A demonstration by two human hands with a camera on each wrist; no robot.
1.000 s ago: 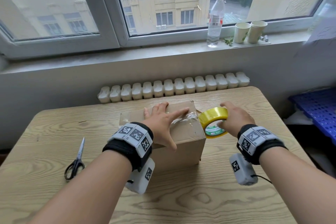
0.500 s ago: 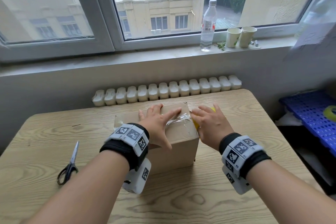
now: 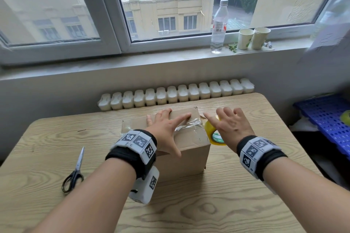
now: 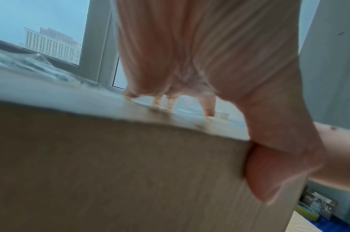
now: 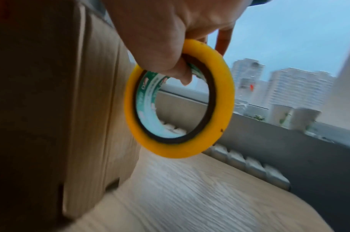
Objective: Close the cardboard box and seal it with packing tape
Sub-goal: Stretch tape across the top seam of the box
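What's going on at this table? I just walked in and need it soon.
A person is taping a cardboard box shut. The left hand lies flat on the closed top, fingers pressing a crinkled strip of clear tape. The right hand holds the yellow tape roll beside the box's right edge, thumb hooked through its core. The strip isn't cut; the scissors lie untouched on the table.
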